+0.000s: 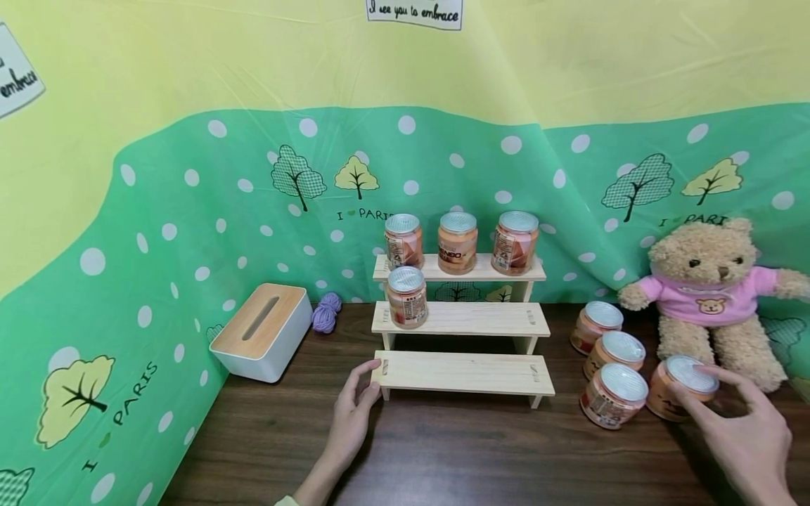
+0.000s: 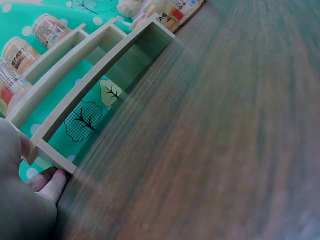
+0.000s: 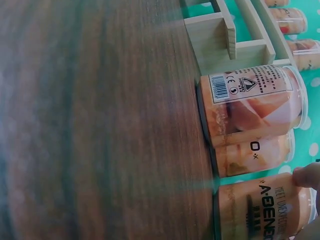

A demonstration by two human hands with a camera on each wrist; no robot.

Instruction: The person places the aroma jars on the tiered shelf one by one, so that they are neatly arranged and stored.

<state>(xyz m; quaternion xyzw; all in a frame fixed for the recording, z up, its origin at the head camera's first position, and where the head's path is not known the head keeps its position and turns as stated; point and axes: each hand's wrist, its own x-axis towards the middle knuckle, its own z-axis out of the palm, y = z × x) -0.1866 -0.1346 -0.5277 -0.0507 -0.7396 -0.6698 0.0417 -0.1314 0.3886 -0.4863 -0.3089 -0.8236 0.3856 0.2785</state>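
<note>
My left hand [image 1: 351,412] grips the left end of the lowest step of a three-step wooden shelf [image 1: 465,372], with fingers around its side board in the left wrist view. Over at the right, my right hand [image 1: 747,432] holds a peach-coloured jar [image 1: 666,399] with a silvery lid by its top, thumb and fingers spread across the lid. This jar stands beside three like jars, the nearest being a labelled jar [image 1: 610,402]. Three jars line the top step, among them a middle jar [image 1: 457,247]. One jar [image 1: 408,303] stands at the left of the middle step.
A teddy bear [image 1: 709,302] in a pink shirt sits behind the right-hand jars. To the left are a white tissue box [image 1: 278,351] with a wooden lid and a purple yarn skein [image 1: 326,313]. A green and yellow cloth [image 1: 209,183] hangs behind the dark wooden table [image 1: 455,457].
</note>
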